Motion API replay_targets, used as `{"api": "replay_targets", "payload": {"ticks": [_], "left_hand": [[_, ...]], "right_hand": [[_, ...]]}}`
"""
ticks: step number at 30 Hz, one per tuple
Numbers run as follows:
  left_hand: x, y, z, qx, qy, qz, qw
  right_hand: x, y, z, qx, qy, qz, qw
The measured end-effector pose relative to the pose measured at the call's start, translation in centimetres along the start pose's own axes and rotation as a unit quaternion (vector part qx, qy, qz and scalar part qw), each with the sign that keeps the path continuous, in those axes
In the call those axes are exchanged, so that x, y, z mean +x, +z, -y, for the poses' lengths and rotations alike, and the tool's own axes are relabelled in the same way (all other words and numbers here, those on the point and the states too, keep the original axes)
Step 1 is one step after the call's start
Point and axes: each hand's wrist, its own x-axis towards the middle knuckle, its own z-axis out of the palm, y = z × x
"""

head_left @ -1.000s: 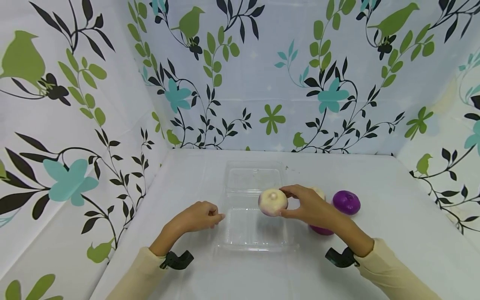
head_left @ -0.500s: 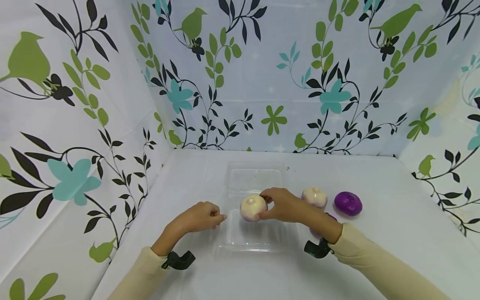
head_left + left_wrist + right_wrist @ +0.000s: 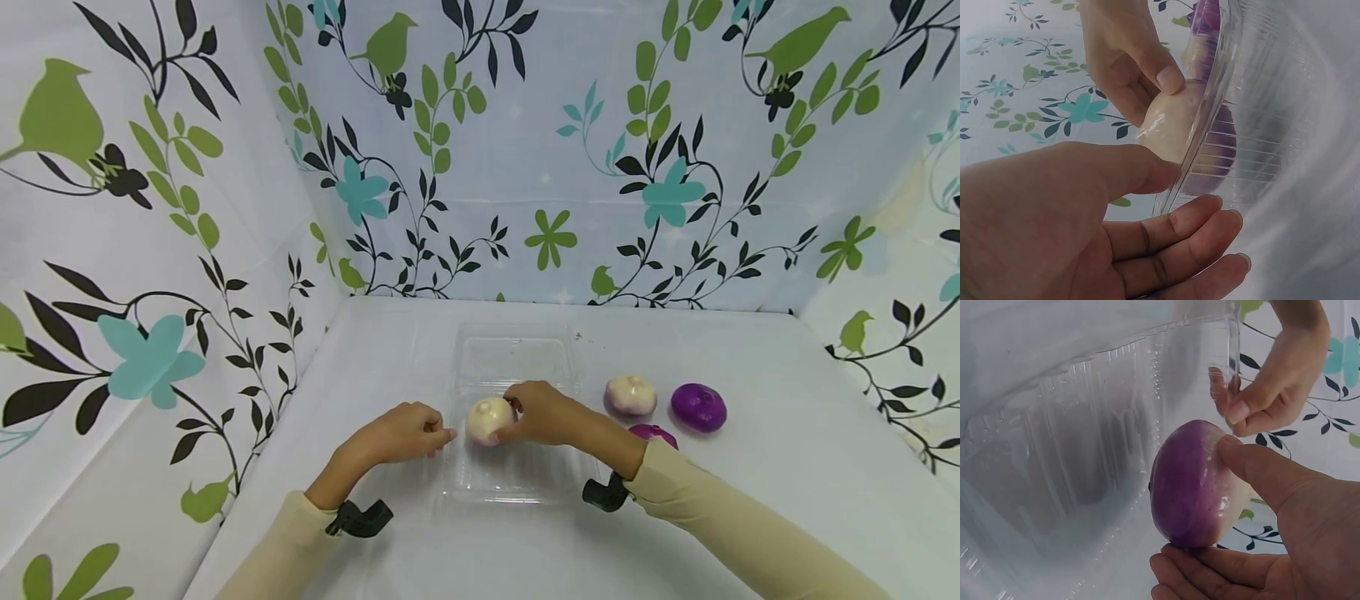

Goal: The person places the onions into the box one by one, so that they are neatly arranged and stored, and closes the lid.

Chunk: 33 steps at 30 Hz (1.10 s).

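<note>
Mid-frame, your right fingers (image 3: 1194, 572) grasp the purple-white turnip (image 3: 487, 420) while your left fingers (image 3: 1200, 240) pinch the clear container (image 3: 498, 482).

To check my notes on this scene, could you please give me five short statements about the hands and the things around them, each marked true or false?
1. The right hand holds a pale-topped vegetable. True.
2. The left hand holds a vegetable too. False: its thumb and fingers are at the rim of the clear container.
3. In the head view, a whitish vegetable and two purple vegetables lie to the right of the container. True.
4. The right sleeve covers part of the whitish vegetable. False: it covers part of the nearer purple vegetable.
5. The left sleeve is beige. True.
</note>
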Motion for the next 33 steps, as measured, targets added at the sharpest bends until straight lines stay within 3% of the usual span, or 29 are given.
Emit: {"api": "replay_targets", "payload": {"ticks": [17, 25, 33], "left_hand": [[0.2, 0.0, 0.3, -0.005, 0.016, 0.01, 0.9998], [0.2, 0.0, 0.3, -0.013, 0.011, 0.012, 0.9998], [0.1, -0.1, 0.2, -0.009, 0.007, 0.016, 0.9998]], "right_hand": [[1.0, 1.8, 0.8, -0.015, 0.04, -0.011, 0.999], [0.8, 1.9, 1.1, -0.021, 0.035, -0.006, 0.9991], [1.0, 1.9, 1.4, -0.028, 0.063, 0.008, 0.9976]]}}
